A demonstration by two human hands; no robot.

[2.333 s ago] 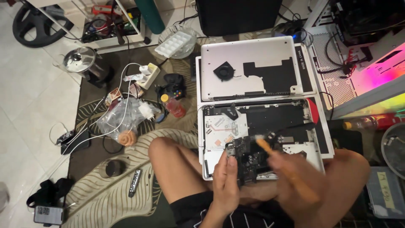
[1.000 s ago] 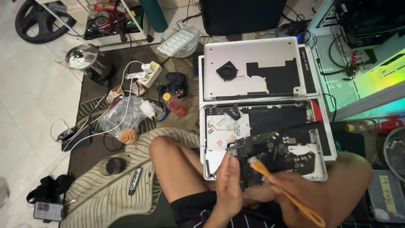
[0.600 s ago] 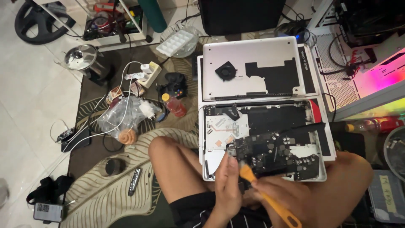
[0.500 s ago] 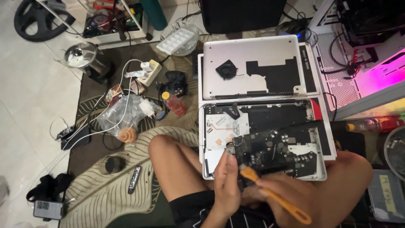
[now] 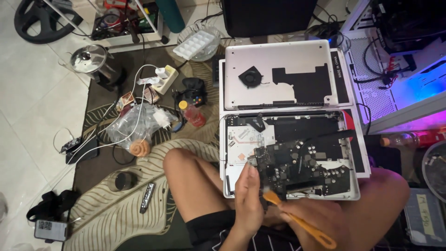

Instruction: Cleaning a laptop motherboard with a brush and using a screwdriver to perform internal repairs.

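My left hand grips the left edge of a black circuit board, holding it tilted over an opened silver laptop body. My right hand holds an orange-handled brush, its bristle end touching the board's lower left corner. The laptop's removed bottom cover lies just beyond, inner side up, with a black fan on it. I sit cross-legged, with my knees either side of the laptop.
A patterned rug holds a plastic bag with cables, a red bottle, a game controller, a power strip, a remote and a steel pot. A white ice tray lies behind; a lit computer case stands right.
The brush went from raised above the board down to its lower left corner. The board has been shifted and turned a little over the laptop body.
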